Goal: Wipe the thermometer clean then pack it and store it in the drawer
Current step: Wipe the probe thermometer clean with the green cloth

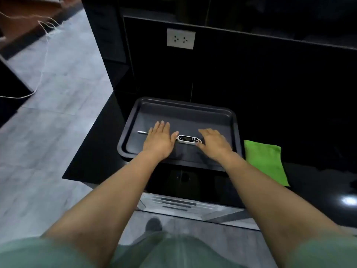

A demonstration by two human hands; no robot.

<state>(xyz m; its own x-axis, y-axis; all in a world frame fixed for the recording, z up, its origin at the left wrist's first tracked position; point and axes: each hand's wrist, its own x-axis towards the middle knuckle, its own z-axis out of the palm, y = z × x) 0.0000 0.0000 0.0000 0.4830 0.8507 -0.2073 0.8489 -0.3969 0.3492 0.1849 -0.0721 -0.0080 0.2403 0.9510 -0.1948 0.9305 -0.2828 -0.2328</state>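
Both grips are released, fingers straight, holding nothing. Our left grip (160, 140) is spread flat over the probe of the digital thermometer (188, 139). Our right grip (214, 144) is just beside its display end, thumb close to it. The thermometer lies in a dark tray (183, 115) on the black surface (100, 151). We judge nothing done yet: the green cloth (264, 159) lies untouched beside the tray, so wiping, packing and storing remain.
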